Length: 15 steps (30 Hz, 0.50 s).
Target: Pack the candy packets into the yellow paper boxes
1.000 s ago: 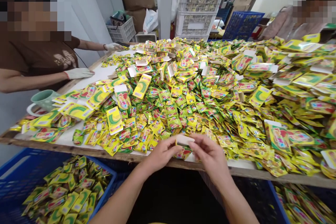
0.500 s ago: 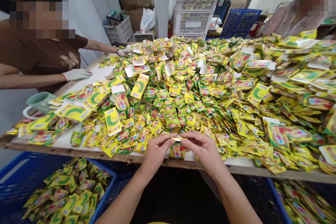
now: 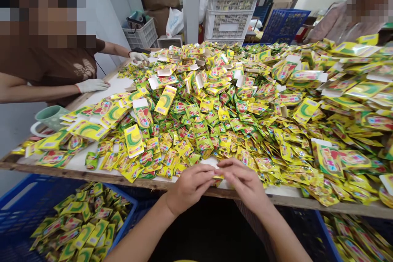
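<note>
Above the table's near edge, my left hand (image 3: 192,186) and my right hand (image 3: 245,182) meet with bent fingers around a small yellow packet box (image 3: 218,175). Most of the box is hidden behind the fingers. Just beyond them lies a wide heap of small yellow and green sachets (image 3: 201,127), mixed with flat printed boxes. One yellow box with a green curve (image 3: 134,141) lies left of my hands, and another (image 3: 166,100) rests higher on the heap. Some boxes have white flaps standing open.
Blue crates with filled boxes stand below the table at left (image 3: 130,217) and right (image 3: 327,233). A green mug (image 3: 50,118) is at the left edge. A person's gloved hands (image 3: 93,85) rest at the far left; another person sits back right. White crates (image 3: 229,24) are stacked behind.
The box between my hands has turned, so its printed front no longer shows. My left hand has rolled over it. The other person's far gloved hand has shifted slightly left.
</note>
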Each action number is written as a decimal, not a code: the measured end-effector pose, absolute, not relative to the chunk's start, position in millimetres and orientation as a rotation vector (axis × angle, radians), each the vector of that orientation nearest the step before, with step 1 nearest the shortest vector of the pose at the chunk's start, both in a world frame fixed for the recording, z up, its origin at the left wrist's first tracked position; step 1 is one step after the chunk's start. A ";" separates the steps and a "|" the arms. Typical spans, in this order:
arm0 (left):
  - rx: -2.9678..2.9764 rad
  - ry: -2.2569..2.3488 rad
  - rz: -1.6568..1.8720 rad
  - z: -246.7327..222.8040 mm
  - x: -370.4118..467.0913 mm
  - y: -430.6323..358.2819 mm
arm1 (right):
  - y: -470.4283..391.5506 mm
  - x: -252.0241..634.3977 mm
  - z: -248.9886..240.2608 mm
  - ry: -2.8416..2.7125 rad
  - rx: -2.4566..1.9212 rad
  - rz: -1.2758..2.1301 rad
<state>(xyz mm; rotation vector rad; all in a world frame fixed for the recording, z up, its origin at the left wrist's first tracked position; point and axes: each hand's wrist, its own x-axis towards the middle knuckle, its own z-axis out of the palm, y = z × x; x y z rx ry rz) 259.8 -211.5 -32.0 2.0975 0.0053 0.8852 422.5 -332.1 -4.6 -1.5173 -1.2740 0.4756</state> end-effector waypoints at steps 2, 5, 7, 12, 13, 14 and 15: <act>2.181 -0.021 0.754 -31.7 260.2 -214.2 | -312.8 432.8 -2.3 -1.306 -1.535 0.425; 2.224 0.001 0.669 -30.4 264.7 -218.1 | -273.1 445.4 -4.6 -1.587 -1.624 0.263; 2.198 0.000 0.696 -27.4 266.1 -220.4 | -251.8 451.0 -8.5 -1.810 -1.736 0.177; 2.038 0.421 1.060 -10.1 209.7 -215.0 | -233.0 461.0 -3.7 -1.753 -1.839 0.003; 2.033 0.576 1.067 -8.5 183.1 -210.8 | -230.2 460.3 1.0 -1.743 -1.817 0.008; 2.072 0.697 0.995 -8.7 152.6 -205.1 | -226.0 457.6 6.1 -1.783 -1.789 0.051; 2.136 0.785 0.849 -10.7 119.9 -198.0 | -220.0 452.8 10.8 -1.875 -1.753 0.127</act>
